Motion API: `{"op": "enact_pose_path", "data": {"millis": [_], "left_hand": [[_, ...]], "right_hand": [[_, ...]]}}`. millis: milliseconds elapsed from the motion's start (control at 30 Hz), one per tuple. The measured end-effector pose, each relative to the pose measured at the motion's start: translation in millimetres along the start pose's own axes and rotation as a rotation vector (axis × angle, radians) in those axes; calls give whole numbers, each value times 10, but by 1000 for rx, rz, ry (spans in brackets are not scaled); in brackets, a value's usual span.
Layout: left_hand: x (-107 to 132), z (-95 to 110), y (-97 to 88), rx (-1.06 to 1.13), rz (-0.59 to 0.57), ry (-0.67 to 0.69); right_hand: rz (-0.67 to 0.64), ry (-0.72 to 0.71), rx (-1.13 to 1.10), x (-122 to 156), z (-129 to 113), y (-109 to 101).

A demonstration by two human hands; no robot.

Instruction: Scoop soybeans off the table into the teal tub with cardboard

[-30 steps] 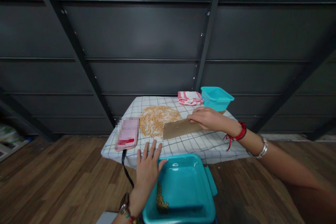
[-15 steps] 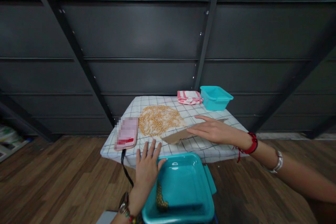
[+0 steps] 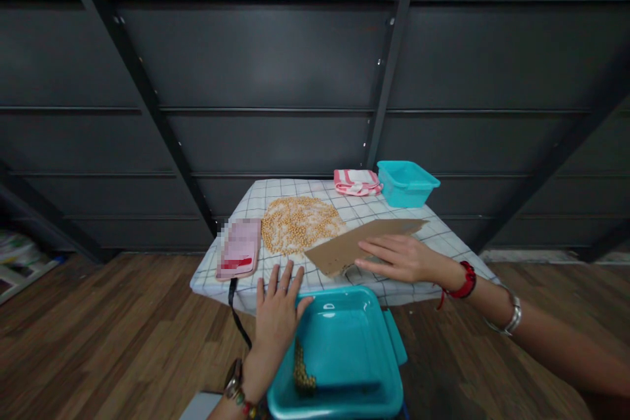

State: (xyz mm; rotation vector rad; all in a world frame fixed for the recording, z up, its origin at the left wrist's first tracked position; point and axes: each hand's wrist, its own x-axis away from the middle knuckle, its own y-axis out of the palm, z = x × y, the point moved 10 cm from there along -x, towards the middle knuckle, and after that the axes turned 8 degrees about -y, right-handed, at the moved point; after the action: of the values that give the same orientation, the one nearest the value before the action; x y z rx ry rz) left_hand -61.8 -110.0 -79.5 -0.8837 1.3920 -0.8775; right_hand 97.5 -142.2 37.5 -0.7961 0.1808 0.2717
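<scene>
My left hand [image 3: 278, 315] lies with fingers spread at the table's front edge, its thumb by the left rim of a teal tray [image 3: 349, 354]. In the tray's near left corner sits a small strip of beans [image 3: 304, 374]. My right hand [image 3: 394, 257] is on a piece of brown cardboard [image 3: 339, 251], fingers stretched over its near side; the thumb is hidden. The cardboard is tilted, and its left end is close to a spread of yellow soybeans [image 3: 300, 223] with fine white grains among them.
A checked cloth [image 3: 275, 187] covers the table. A pink phone [image 3: 241, 246] with a black strap lies left of the beans. At the back right are a folded red-striped towel [image 3: 357, 182] and a turquoise basket [image 3: 407, 185]. Dark panels [image 3: 270, 59] stand behind.
The cardboard has turned so that more of its flat face shows. My right hand has shifted slightly nearer, its raised finger now lowered beside the others. My left hand stays in place.
</scene>
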Motion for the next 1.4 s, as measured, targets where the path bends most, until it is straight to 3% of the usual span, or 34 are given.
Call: {"op": "enact_pose_path", "data": {"millis": [233, 500, 667, 900, 1133, 1400], "left_hand": [[-10, 7, -14, -9, -5, 10], [-3, -10, -16, -9, 17, 5], [6, -19, 17, -13, 17, 7], [-9, -19, 7, -20, 12, 5], [4, -11, -3, -18, 19, 5], [2, -22, 14, -17, 13, 5]], "right_hand": [[-66, 55, -37, 22, -106, -129], [-144, 69, -37, 73, -68, 7], [-108, 76, 28, 48, -2, -87], [-220, 70, -4, 25, -65, -120], [-154, 93, 29, 102, 54, 19], [-112, 52, 0, -98, -15, -96]]}}
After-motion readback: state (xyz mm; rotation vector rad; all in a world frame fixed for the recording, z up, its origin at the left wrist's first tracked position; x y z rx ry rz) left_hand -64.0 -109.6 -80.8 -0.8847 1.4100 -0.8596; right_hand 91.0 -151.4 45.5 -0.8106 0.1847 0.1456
